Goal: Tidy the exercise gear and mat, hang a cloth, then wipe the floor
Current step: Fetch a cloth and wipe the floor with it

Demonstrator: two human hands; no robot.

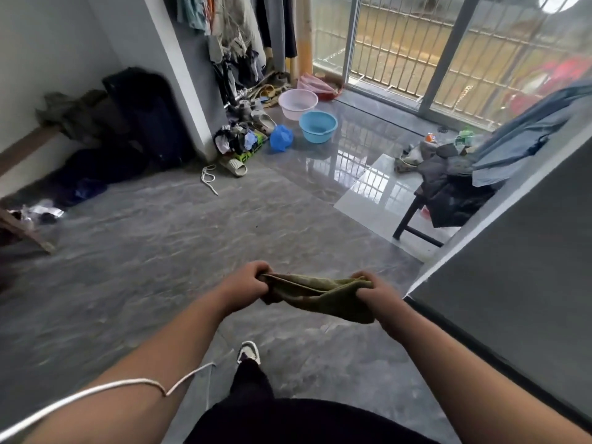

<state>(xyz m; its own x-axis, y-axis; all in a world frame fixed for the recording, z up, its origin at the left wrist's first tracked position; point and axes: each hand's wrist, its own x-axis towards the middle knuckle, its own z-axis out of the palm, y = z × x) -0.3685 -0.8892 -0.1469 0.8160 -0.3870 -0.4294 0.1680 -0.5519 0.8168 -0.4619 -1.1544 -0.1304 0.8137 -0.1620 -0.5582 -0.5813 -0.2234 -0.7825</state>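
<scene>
An olive-green cloth (323,298) is stretched between both my hands at waist height above the grey floor (166,238). My left hand (245,285) grips its left end in a fist. My right hand (373,291) grips its right end the same way. The cloth sags and folds in the middle. A dark rolled mat or bag (141,113) leans in the far left corner by the wall.
Blue basin (317,126) and pink basin (298,104) stand near the barred glass door (448,52). Shoes and clutter (243,142) pile at the pillar. A stool heaped with clothes (448,184) stands right. A grey wall (519,251) is close on my right. White cord (209,179) lies on the floor.
</scene>
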